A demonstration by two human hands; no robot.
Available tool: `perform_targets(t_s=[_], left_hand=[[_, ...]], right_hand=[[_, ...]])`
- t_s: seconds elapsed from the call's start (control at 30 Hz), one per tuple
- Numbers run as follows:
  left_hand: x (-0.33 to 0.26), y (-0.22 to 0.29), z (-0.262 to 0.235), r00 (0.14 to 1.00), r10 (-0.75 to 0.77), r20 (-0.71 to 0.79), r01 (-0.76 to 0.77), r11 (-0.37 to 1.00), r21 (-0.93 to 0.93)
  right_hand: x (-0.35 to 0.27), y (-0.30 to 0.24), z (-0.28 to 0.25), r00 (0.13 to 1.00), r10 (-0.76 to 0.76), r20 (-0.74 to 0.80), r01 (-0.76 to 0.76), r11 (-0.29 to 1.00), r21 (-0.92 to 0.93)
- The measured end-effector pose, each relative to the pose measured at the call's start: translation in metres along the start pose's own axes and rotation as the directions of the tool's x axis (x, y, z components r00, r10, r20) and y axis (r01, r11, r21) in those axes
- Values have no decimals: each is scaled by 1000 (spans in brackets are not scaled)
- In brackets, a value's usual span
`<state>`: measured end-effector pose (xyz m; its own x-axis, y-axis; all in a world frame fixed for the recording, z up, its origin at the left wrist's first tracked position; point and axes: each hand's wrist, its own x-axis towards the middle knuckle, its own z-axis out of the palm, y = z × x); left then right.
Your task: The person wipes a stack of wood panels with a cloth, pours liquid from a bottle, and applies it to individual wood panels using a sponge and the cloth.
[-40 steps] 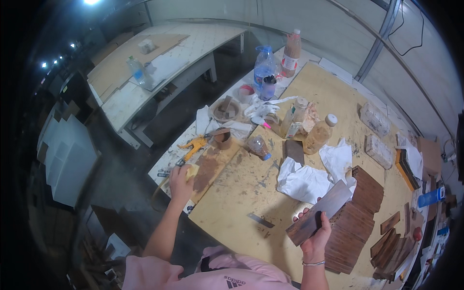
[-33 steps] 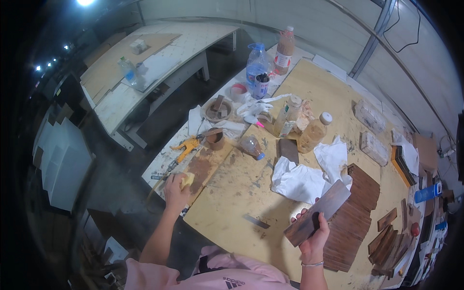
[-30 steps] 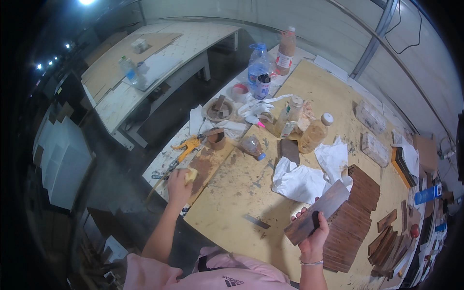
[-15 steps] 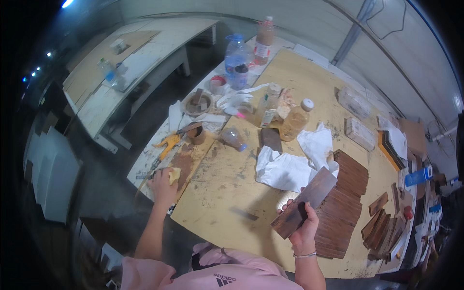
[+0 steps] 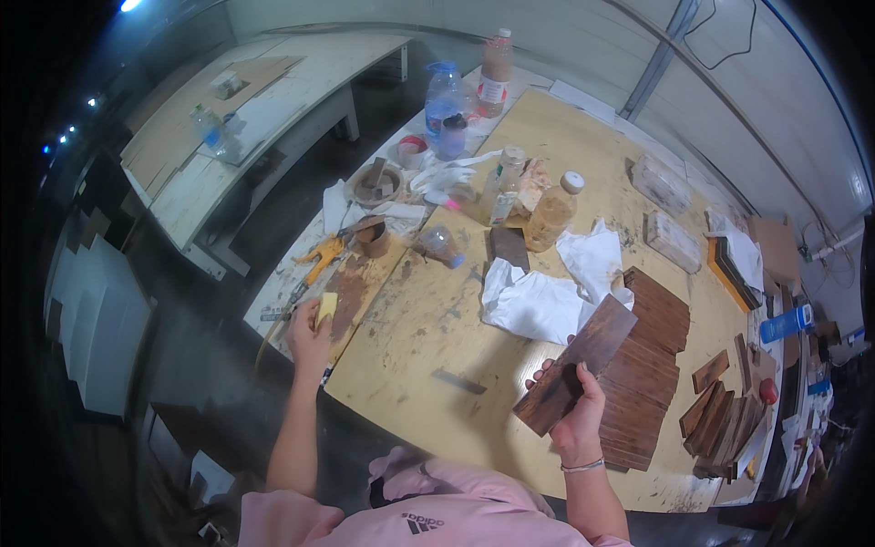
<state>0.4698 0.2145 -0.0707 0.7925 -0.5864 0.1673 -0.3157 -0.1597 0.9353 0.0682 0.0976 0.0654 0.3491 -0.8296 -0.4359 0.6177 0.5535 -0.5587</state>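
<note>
My left hand [image 5: 308,335] pinches a small yellow sponge [image 5: 326,308] above the stained strip of board at the table's left edge. In my right hand [image 5: 581,415] is a dark brown wooden plank [image 5: 583,369], tilted, with the thumb on its face and fingertips showing at its left edge. To the right of the plank, and partly behind it, a row of similar dark planks [image 5: 643,383] lies side by side. White crumpled cloths [image 5: 529,305] rest just beyond it. A yellow-handled tool [image 5: 319,258], possibly a glue or spray gun, lies beyond my left hand, close to a brown cup [image 5: 374,239].
Bottles of brownish liquid [image 5: 553,217] stand mid-table, with a large blue-tinted bottle [image 5: 443,100] farther back. A pile of loose wood pieces [image 5: 720,424] sits at the right. Two wrapped blocks [image 5: 673,242] lie toward the far right. Another table [image 5: 273,100] stands at the far left.
My left hand has lifted slightly with the sponge, now turned more upright. The plank in my right hand has shifted slightly, and the view has moved a little.
</note>
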Motion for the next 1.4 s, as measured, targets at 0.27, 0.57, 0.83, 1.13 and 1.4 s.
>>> perform_targets(t_s=[0.27,0.57,0.83,1.13,1.4], left_hand=[[-24,42,-10,813,-398,425,568,379,-731],[-73,112,40,777,-161,608,625,312,-716],[-163,206,109,807,393,440,-318,918,-235],[-230,250,158,539,713,448,-659,689,-302],[-240,253,189,526,737,426,-717,653,-244]], right_hand=[[-16,-10,-10,1000,20,7,-20,1000,14],[-27,-51,-22,997,-64,-38,69,990,126],[-27,-83,-44,984,-168,-56,175,973,148],[-53,-105,-61,919,-346,-189,372,920,126],[-63,-115,-85,894,-389,-223,428,888,167]])
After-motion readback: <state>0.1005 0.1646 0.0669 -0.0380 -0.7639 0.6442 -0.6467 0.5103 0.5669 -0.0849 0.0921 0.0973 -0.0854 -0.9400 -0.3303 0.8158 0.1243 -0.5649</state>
